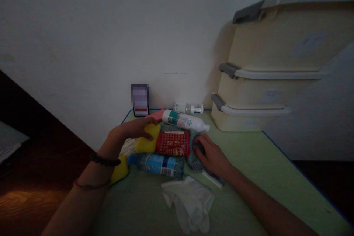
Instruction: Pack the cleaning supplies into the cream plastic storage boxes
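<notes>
My left hand (pixel 139 128) grips a yellow sponge (pixel 148 143) by its top, the thumb on the near face and the fingers at the far edge. The sponge leans beside a red packet (pixel 173 143) with gold print. My right hand (pixel 211 155) is curled over a dark object (pixel 198 149) on a grey woven cloth (pixel 195 164); what the object is, I cannot make out. In front of the packet lies a clear plastic bottle (pixel 160 165) with a blue label and blue cap. Near my left wrist is another yellow sponge (pixel 121 169).
A white bottle (pixel 188 121) and a pump bottle (pixel 184 108) lie at the back by a pink item (pixel 155 114). A phone (pixel 141 100) leans on the wall. White gloves (pixel 190 201) lie in front on the green table (pixel 238 206). Stacked cream bins (pixel 257 92) stand right.
</notes>
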A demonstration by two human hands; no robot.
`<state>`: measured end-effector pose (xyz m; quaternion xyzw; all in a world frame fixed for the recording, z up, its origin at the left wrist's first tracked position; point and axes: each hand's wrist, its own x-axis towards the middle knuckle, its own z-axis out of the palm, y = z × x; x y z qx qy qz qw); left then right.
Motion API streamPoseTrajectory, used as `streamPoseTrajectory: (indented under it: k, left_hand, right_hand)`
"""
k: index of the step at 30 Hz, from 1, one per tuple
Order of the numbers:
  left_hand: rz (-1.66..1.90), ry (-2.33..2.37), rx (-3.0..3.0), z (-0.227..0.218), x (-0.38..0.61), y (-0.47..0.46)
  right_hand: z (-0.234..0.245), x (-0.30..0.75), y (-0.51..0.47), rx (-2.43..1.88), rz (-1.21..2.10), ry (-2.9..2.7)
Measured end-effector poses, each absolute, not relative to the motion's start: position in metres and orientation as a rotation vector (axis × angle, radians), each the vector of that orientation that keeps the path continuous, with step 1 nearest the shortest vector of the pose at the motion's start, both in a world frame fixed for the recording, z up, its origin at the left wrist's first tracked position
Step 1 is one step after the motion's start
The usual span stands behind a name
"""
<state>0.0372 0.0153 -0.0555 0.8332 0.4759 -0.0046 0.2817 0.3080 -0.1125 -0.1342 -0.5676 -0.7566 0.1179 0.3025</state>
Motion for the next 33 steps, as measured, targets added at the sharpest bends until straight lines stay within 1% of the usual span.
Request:
streamPoseTrajectory:
  k: [33]
  left_hand:
    - [-0.098, 1.325, 2.247, -0.0522, 0.0441, 0.0104]
  right_hand:
    - [-0.1351, 0.3085, -0.1118, -1.512, 0.393, -2.016]
